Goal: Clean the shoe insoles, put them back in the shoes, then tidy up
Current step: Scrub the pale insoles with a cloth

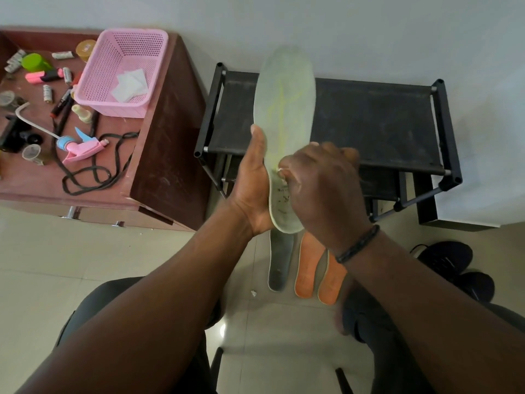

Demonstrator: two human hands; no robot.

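Note:
A pale grey-green insole [285, 109] with a yellow streak stands upright in front of me. My left hand [252, 183] holds it along its left edge, thumb on top. My right hand [321, 183] presses a small white wipe [284, 177] against its lower half, fingers curled around the wipe. Dark specks of dirt show near the heel. On the floor below lie a grey insole [279, 263] and two orange insoles [308, 265], [331, 282]. Black shoes [451, 263] sit on the floor at the right.
A black shoe rack [377, 123] stands against the wall ahead. At the left, a brown cabinet [167, 155] carries a pink basket [125, 72] with white wipes, a pink-and-blue spray head [81, 146], black laces, markers and small bottles. The floor is beige tile.

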